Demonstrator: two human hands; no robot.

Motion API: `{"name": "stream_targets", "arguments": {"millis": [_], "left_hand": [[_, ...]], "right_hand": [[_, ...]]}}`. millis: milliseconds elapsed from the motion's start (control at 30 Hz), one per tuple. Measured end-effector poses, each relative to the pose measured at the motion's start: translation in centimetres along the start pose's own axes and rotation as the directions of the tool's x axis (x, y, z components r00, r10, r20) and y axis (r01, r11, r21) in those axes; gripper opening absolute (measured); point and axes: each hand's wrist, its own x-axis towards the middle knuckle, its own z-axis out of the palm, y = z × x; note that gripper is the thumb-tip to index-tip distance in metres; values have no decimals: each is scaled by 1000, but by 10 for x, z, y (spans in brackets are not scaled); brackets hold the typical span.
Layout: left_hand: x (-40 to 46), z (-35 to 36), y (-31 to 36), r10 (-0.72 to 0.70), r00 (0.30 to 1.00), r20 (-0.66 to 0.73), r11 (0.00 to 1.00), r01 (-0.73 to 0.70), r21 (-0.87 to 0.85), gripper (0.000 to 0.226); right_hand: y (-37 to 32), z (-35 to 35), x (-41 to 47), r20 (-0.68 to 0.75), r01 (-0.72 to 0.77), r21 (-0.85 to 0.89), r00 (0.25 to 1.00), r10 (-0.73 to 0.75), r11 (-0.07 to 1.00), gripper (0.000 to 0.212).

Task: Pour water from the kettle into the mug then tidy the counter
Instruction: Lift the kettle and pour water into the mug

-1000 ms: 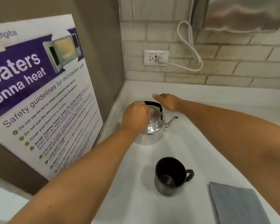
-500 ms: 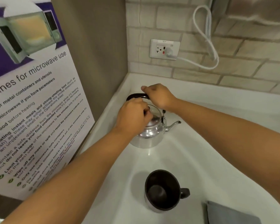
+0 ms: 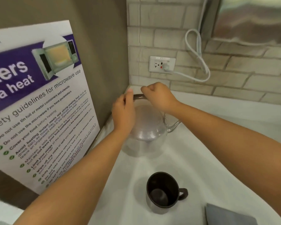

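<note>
A shiny steel kettle (image 3: 146, 127) stands blurred in the counter's back left corner, its spout (image 3: 173, 125) pointing right. My right hand (image 3: 159, 96) is closed over the top of its dark arched handle (image 3: 138, 96). On the kettle's left side, my left hand (image 3: 123, 114) has its fingers at the handle's left end and its thumb raised. A dark empty mug (image 3: 162, 192) sits nearer to me on the white counter (image 3: 209, 151), handle to the right, apart from the kettle.
A grey folded cloth (image 3: 229, 216) lies at the bottom right edge. A microwave safety poster (image 3: 39, 103) leans on the left wall. On the brick wall are a socket (image 3: 161, 64) with a white looped cable (image 3: 195, 51) and a steel appliance (image 3: 253, 21) above.
My left hand slid off the kettle's lid to its left side by the handle. My right hand closed on the handle's top. The kettle now looks motion-blurred.
</note>
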Motion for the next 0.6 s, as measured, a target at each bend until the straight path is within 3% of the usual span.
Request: {"name": "stream_targets", "arguments": {"millis": [133,267,367,467,600], "left_hand": [[0,-3,28,-76,996,-39,975,66,-214,49],[-3,-11,39,-72,996,-48,975,60,-215,40],[-8,-20,34,-39,999,-23,982,34,-186,38],[-13,-28,31,-37,999,-12,983,34,-178,43],[-20,-35,31,-21,1000,-9,985,19,-172,45]], "right_hand": [[-29,-22,-17,-110,75,64,992,-68,995,49],[-34,-37,-54,-221,150,19,965,-142,989,40],[-9,-41,-103,-458,175,-3,875,-157,985,31],[32,-25,-163,-518,49,111,855,15,993,27],[75,19,-219,-343,-203,240,897,278,949,35]]}}
